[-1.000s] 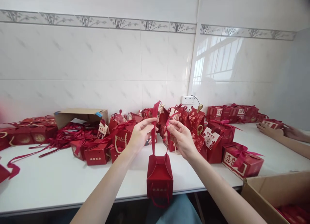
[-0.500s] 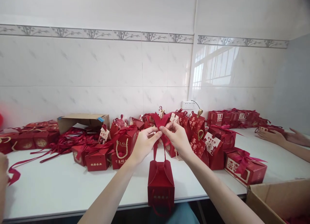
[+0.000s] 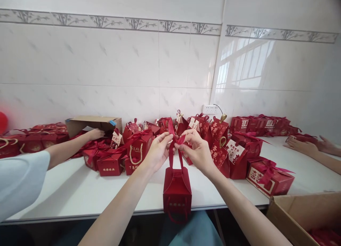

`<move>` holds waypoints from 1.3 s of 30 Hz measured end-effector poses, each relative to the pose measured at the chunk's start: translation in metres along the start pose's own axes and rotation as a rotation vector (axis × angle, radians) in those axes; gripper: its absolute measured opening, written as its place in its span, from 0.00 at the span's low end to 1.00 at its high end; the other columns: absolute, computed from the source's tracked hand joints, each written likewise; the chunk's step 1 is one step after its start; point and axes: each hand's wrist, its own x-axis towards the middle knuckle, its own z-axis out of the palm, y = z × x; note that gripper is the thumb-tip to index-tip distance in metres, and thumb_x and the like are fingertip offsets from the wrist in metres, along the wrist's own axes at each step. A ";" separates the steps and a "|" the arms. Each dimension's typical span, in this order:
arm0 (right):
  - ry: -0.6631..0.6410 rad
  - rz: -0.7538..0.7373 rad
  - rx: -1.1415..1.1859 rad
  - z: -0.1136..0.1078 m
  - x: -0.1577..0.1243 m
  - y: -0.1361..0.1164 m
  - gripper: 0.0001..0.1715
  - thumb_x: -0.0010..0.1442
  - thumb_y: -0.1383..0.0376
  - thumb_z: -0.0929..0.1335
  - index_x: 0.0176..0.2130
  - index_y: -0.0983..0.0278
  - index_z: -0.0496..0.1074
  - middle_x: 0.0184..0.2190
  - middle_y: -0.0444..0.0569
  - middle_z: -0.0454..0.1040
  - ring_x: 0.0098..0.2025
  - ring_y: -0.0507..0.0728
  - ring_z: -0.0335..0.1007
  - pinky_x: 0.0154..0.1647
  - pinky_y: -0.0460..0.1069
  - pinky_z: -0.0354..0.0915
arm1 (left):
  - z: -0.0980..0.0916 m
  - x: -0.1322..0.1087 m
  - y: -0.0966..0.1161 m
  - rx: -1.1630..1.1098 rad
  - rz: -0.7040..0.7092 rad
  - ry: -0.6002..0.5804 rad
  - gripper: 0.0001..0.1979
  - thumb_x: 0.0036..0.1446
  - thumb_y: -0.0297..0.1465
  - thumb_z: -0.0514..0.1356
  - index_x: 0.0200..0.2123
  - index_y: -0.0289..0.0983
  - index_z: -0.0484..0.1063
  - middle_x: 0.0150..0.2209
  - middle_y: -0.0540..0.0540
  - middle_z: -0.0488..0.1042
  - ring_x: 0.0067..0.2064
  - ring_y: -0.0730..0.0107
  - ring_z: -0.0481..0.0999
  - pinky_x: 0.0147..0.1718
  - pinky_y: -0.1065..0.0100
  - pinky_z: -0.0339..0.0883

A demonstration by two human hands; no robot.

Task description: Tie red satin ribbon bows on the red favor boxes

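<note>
Straight ahead of me stands a small red gift box (image 3: 177,191) at the table's front edge, its cord handle hanging down in front. Two strands of red ribbon (image 3: 171,160) rise from its top to my hands. My left hand (image 3: 159,151) pinches the ribbon between thumb and fingertips. Beside it, my right hand (image 3: 195,150) is closed on a loop of the same ribbon, close to where the strands cross. The exact shape of the crossing is partly hidden by my fingers.
Several red gift boxes (image 3: 138,146) crowd the white table (image 3: 66,189) behind my hands. A co-worker's arm (image 3: 71,146) reaches toward an open cardboard box (image 3: 93,121) at left. Another person's hands (image 3: 301,148) hold a box at right. A carton (image 3: 293,210) stands front right.
My hands have shifted slightly, and the ribbon between them now forms a smaller loop on the right. A co-worker's arm has come in from the left. The view has tilted down.
</note>
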 end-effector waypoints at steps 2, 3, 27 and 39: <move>-0.083 -0.108 -0.154 -0.002 -0.005 0.003 0.04 0.52 0.66 0.70 0.25 0.59 0.74 0.38 0.49 0.66 0.45 0.58 0.66 0.46 0.54 0.64 | -0.003 -0.001 -0.001 0.029 0.031 -0.032 0.11 0.43 0.31 0.68 0.30 0.35 0.70 0.28 0.51 0.72 0.26 0.78 0.71 0.24 0.76 0.66; -0.121 -0.135 -0.200 -0.004 -0.008 0.004 0.04 0.52 0.66 0.70 0.26 0.58 0.75 0.39 0.49 0.66 0.47 0.58 0.65 0.48 0.54 0.63 | -0.005 -0.001 -0.001 0.063 0.054 -0.062 0.10 0.45 0.32 0.67 0.30 0.35 0.71 0.28 0.51 0.73 0.27 0.78 0.71 0.25 0.75 0.66; 0.052 0.254 -0.219 0.003 -0.019 0.007 0.11 0.50 0.67 0.68 0.37 0.58 0.70 0.32 0.45 0.77 0.34 0.57 0.75 0.35 0.50 0.67 | -0.011 -0.017 0.010 0.517 0.342 -0.291 0.03 0.49 0.29 0.62 0.28 0.38 0.77 0.33 0.45 0.77 0.37 0.65 0.75 0.39 0.67 0.69; 0.154 0.332 0.339 0.003 -0.014 0.000 0.21 0.48 0.63 0.74 0.42 0.59 0.68 0.30 0.41 0.72 0.33 0.50 0.70 0.35 0.46 0.67 | -0.014 -0.016 0.011 0.590 0.463 -0.266 0.03 0.50 0.30 0.63 0.30 0.38 0.77 0.33 0.45 0.77 0.37 0.65 0.76 0.40 0.67 0.69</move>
